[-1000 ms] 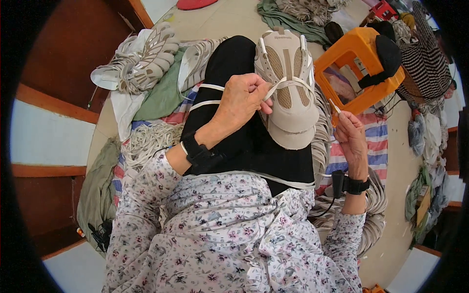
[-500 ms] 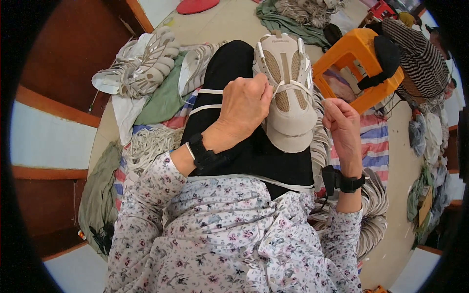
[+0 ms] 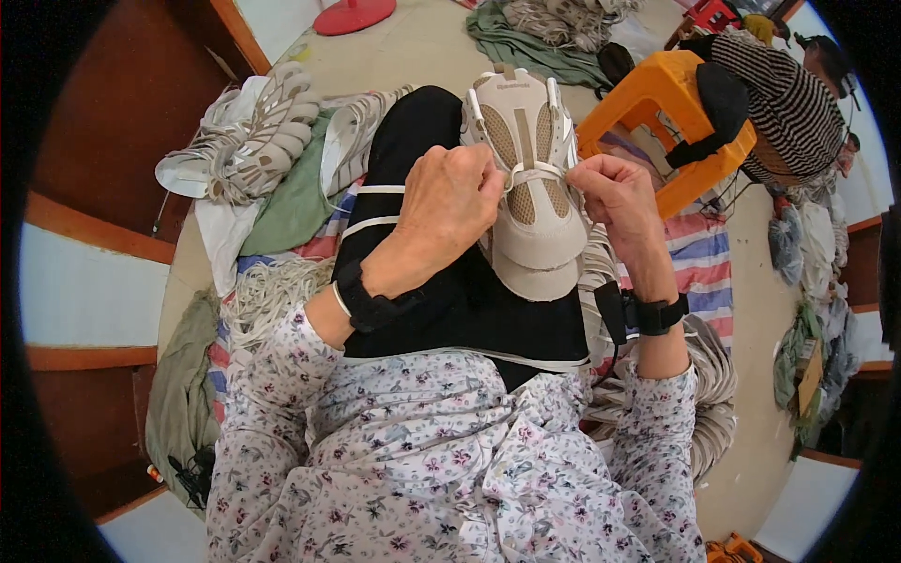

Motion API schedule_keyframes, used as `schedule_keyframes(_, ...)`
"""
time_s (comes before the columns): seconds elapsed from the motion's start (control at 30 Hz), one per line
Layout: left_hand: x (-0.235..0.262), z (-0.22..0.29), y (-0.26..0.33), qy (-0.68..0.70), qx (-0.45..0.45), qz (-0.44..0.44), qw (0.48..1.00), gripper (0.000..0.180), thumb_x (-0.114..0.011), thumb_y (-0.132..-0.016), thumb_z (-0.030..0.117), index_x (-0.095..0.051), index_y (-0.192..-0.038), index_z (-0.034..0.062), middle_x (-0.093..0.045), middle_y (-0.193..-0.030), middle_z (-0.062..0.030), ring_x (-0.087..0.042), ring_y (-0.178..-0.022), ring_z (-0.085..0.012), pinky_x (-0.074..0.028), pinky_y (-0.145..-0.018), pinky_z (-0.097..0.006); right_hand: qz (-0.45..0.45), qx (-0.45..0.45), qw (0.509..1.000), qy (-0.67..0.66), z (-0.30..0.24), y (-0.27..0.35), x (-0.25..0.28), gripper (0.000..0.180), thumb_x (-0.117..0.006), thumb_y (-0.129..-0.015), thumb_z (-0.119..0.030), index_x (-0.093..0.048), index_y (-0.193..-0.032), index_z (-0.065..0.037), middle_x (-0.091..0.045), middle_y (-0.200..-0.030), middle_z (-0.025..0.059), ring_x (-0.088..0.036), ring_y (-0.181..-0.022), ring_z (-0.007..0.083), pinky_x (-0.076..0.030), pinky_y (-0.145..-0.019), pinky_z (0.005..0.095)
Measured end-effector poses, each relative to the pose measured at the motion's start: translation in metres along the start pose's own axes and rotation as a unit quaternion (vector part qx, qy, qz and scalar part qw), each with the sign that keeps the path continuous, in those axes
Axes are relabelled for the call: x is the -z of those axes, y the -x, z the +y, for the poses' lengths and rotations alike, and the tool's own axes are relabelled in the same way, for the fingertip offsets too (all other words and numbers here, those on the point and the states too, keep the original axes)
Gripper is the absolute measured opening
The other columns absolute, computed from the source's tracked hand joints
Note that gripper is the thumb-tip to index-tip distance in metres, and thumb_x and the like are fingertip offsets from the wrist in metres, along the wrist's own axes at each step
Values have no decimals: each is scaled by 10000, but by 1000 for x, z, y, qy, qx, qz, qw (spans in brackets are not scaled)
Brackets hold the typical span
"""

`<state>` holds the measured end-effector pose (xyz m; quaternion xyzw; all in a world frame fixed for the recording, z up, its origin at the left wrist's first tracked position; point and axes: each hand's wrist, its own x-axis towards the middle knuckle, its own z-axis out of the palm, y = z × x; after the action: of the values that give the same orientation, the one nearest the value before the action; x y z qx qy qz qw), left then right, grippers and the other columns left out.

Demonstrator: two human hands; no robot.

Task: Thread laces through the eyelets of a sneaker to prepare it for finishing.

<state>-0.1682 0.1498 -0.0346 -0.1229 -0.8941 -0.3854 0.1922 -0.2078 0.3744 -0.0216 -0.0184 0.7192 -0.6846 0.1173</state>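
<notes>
A beige shoe upper (image 3: 541,240) with tan mesh panels lies across my lap, its rounded toe toward me. A pale shoelace (image 3: 537,174) crosses its front in a narrow band. On the left side of the upper, my left hand (image 3: 449,199) is closed round one part of the lace, its fingertips mostly hidden behind the knuckles. Against the right side, my right hand (image 3: 618,199) pinches the lace between thumb and forefinger.
Stacked shoe uppers (image 3: 267,141) lie at the far left, above a heap of loose laces (image 3: 272,300). More stacked uppers (image 3: 709,394) sit by my right forearm. An orange stool (image 3: 601,131) stands at the far right, near a person in a striped top (image 3: 784,103).
My right hand has moved inward and up against the shoe upper, and the lace that stretched out to it now lies closer across the front. My left hand stays beside the upper.
</notes>
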Motion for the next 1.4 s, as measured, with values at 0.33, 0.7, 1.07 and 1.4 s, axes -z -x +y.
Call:
schedule_keyframes(0.33,0,-4,0,37,-6,-6,999,204,-616,-867,100,-622,-714,-34,-630,-557,-136,-657,-488,-226,-510,-492,-330,-63,4,979,193,-35,-21,3,104,-730,-753,-109,-679,-738,-20,-559,-608,-17,-421,-503,55,-284,-446,236)
schedule_keyframes(0.7,1,-8,2,88,-27,9,996,175,-583,-855,75,-636,-737,-43,-627,-559,-155,-661,-499,-245,-520,-528,-358,28,384,714,585,-48,0,-39,62,-620,-794,-78,-649,-839,-47,-655,-813,136,-615,-896,321,-343,-730,484)
schedule_keyframes(1.07,-11,-14,0,145,-22,27,989,146,-607,-828,87,-659,-770,-36,-628,-572,-169,-674,-551,-290,-528,-579,-378,-75,317,551,769,-58,-16,-48,93,-605,-815,-113,-667,-854,-56,-618,-626,210,-672,-632,348,-532,-581,449)
schedule_keyframes(1.4,-13,-17,0,193,9,19,981,170,-619,-830,112,-675,-780,-41,-657,-630,-190,-696,-598,-303,-545,-631,-397,-251,-200,762,563,-108,-62,-56,163,-575,-885,-72,-637,-882,78,-703,-735,152,-714,-622,210,-604,-575,284)
